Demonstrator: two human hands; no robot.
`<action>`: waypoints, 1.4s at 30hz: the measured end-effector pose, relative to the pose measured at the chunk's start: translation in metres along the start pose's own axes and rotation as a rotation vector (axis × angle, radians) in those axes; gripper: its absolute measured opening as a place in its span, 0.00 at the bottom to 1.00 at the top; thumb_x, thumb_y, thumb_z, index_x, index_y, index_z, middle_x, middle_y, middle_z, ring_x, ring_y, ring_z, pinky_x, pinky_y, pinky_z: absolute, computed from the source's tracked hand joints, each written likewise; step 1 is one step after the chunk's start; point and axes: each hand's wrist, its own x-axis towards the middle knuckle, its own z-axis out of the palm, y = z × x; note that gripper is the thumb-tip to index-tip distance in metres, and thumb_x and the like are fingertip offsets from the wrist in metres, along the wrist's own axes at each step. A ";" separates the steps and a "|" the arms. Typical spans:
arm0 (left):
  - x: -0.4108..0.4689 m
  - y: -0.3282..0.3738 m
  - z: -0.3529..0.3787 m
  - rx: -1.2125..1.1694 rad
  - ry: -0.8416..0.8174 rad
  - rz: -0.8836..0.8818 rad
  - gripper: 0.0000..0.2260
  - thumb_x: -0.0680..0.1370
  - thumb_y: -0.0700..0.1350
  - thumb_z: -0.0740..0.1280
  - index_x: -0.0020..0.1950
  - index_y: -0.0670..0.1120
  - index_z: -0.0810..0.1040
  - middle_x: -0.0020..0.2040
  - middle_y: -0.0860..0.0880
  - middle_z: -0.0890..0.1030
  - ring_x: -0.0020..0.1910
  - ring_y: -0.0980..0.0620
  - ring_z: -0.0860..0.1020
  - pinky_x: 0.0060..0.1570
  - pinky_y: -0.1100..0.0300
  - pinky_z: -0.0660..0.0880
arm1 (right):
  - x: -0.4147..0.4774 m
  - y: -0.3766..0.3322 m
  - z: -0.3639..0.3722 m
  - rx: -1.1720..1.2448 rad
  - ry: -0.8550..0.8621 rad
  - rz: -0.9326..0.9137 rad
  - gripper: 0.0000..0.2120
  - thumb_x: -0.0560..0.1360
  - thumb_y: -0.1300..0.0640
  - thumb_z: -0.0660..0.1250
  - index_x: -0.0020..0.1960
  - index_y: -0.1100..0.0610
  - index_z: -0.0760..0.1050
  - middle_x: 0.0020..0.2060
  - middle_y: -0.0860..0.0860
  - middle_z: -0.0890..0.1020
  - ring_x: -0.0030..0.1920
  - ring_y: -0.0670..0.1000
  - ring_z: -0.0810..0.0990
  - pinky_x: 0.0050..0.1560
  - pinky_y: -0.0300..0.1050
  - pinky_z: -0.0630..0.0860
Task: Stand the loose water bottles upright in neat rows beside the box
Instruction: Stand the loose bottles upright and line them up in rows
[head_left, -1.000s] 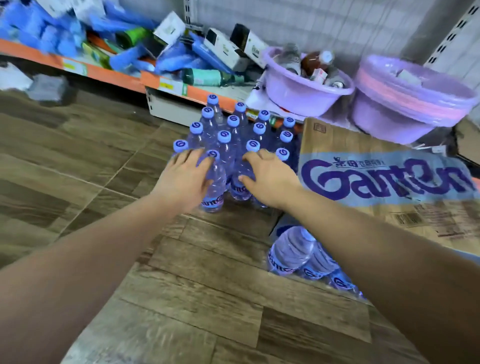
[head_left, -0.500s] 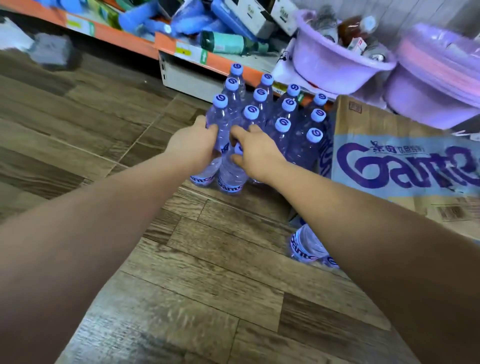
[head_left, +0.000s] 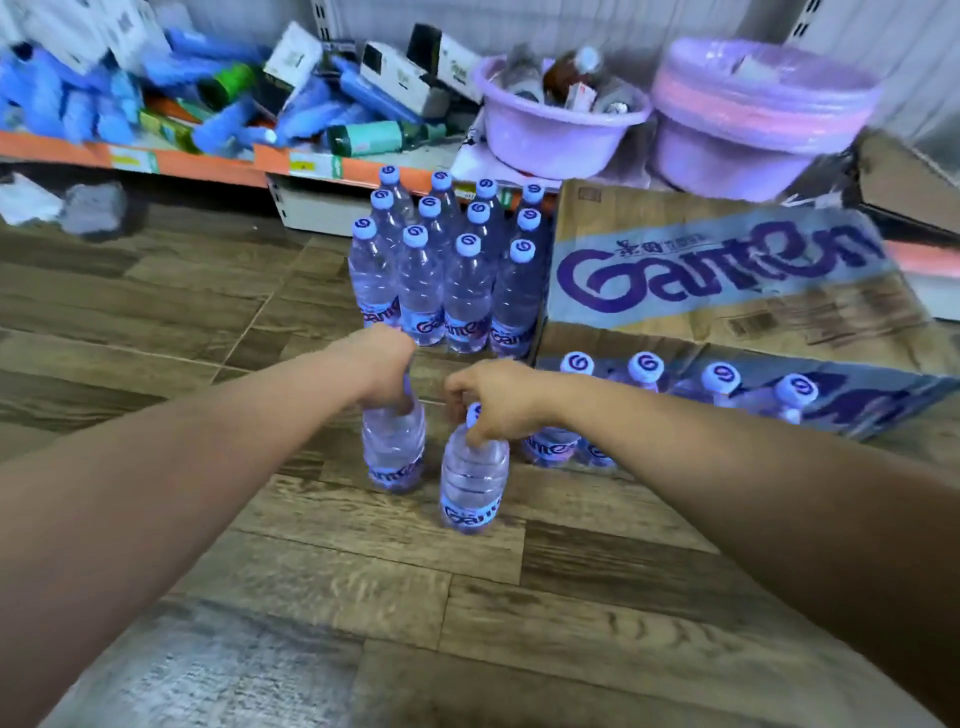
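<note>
From the head view, both bare forearms reach forward and down over the wooden floor (head_left: 322, 582), converging near the middle of the frame. The left hand (head_left: 382, 364) is bent down at the wrist, its fingers curled tight around the neck of one bottle (head_left: 393, 449), hiding the cap; that bottle stands upright on the floor. The right hand (head_left: 501, 397) is also bent down, fingers and thumb pinching the neck of a second bottle (head_left: 472, 480) just under its white cap, which shows between the fingers. This bottle is upright too, just beside the first and slightly nearer the camera; whether its base touches the floor is hard to tell. Beyond the hands stands a block of upright bottles (head_left: 447, 260) in neat rows, four across, its right side touching the cardboard box (head_left: 727, 280) printed with purple lettering. In front of the box, four more bottles (head_left: 685, 382) show their caps in a row, with part of a fallen flap around them. Behind everything, a low shelf (head_left: 208, 161) holds cluttered packages, and two purple basins (head_left: 649, 119) sit to the right.
</note>
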 end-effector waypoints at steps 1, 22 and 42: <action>-0.003 0.011 -0.001 0.023 -0.045 0.020 0.15 0.70 0.51 0.71 0.49 0.41 0.81 0.51 0.41 0.83 0.52 0.42 0.80 0.47 0.55 0.76 | -0.011 0.005 0.002 0.001 -0.023 0.008 0.09 0.69 0.58 0.70 0.44 0.53 0.71 0.42 0.49 0.75 0.44 0.52 0.74 0.40 0.41 0.68; -0.007 0.157 0.001 -0.127 0.102 0.296 0.16 0.75 0.47 0.67 0.56 0.39 0.69 0.58 0.38 0.71 0.56 0.38 0.75 0.53 0.50 0.73 | -0.114 0.105 0.011 0.083 0.193 0.357 0.15 0.71 0.61 0.69 0.57 0.57 0.75 0.49 0.53 0.71 0.54 0.55 0.75 0.45 0.42 0.68; -0.002 0.155 0.002 -0.202 0.142 0.231 0.18 0.74 0.48 0.69 0.58 0.40 0.69 0.58 0.42 0.71 0.55 0.40 0.75 0.53 0.51 0.73 | -0.116 0.103 0.020 0.074 0.311 0.355 0.14 0.73 0.60 0.67 0.58 0.57 0.74 0.54 0.57 0.72 0.54 0.54 0.73 0.46 0.42 0.67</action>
